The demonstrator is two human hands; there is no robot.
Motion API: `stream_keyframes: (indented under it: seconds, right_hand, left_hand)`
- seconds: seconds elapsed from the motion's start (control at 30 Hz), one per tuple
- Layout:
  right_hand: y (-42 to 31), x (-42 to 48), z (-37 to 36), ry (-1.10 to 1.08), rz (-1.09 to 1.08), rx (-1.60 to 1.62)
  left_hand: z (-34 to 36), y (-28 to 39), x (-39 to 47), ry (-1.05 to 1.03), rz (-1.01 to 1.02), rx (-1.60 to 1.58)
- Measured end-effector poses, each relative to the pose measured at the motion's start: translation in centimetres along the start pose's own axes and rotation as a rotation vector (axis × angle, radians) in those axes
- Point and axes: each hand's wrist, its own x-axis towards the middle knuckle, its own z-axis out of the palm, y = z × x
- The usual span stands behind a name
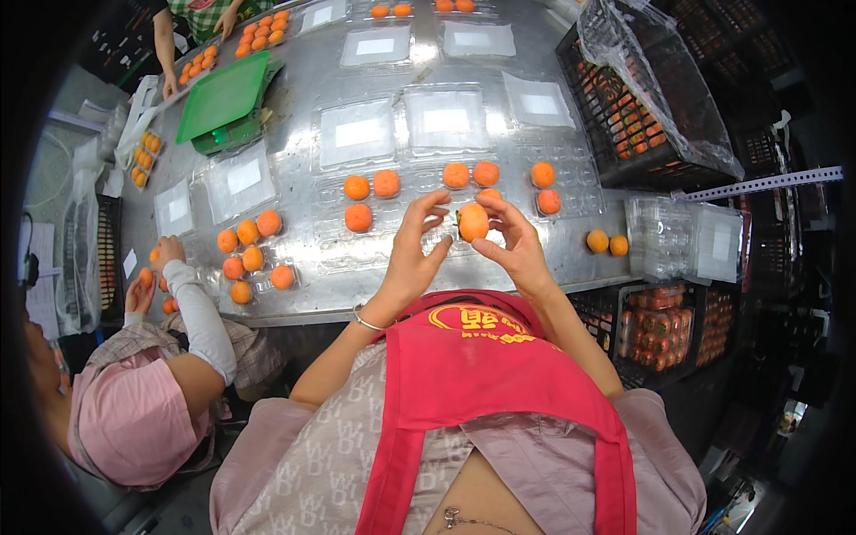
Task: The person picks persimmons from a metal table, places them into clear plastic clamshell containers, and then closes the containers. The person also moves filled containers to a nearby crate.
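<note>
An orange persimmon (474, 223) with a green calyx is in my right hand (518, 251), above the near edge of the table. My left hand (416, 244) is beside the calyx, fingers apart and apparently not gripping the fruit. Just beyond my hands, persimmons (456, 176) sit in a clear plastic tray, partly hidden by my fingers. To the left, another clear tray (329, 200) holds three persimmons (358, 218). Two more persimmons (543, 174) occupy a tray (578, 177) on the right. White pads (446, 120) line the open lids behind.
A green scale (224, 100) stands far left on the metal table (301, 73). Black crates (669, 167) of persimmons flank the right. Stacked clear trays (659, 237) sit at the right corner near two loose persimmons (608, 243). Co-workers handle fruit at left (140, 414) and far left (200, 20).
</note>
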Motion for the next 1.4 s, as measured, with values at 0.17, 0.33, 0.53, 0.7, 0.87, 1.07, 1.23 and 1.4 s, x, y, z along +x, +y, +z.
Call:
stream_keyframes:
  seconds: [0.17,0.33,0.53,0.7,0.87,1.07,1.23,1.4]
  right_hand:
    - [0.2,0.1,0.2,0.017,-0.197,-0.323]
    - [-0.7,0.2,0.8,-0.039,-0.241,-0.423]
    - [1.7,0.6,0.9,-0.065,0.278,0.288]
    - [3.5,2.4,2.3,-0.077,0.321,0.237]
    - [7.2,6.2,3.4,-0.119,0.142,-0.172]
    - [6.1,7.7,5.5,-0.249,0.204,-0.026]
    - [5.7,7.0,5.5,-0.309,0.3,0.071]
    - [4.6,6.5,5.0,-0.379,0.291,0.096]
  left_hand:
    - [-1.2,-0.5,0.2,-0.164,-0.521,-0.671]
    - [-1.1,-0.4,-0.1,-0.156,-0.454,-0.556]
    - [-1.4,-1.9,-0.3,-0.075,-0.147,-0.197]
    - [-1.9,-3.0,-1.1,-0.015,-0.083,-0.001]
    - [-4.1,-7.7,-5.4,0.089,-0.225,0.378]
    - [-4.9,-7.4,-5.7,0.275,-0.31,0.078]
    - [-3.9,-3.9,-3.0,0.314,-0.343,-0.147]
    - [-3.8,-4.4,-2.0,0.222,-0.399,-0.02]
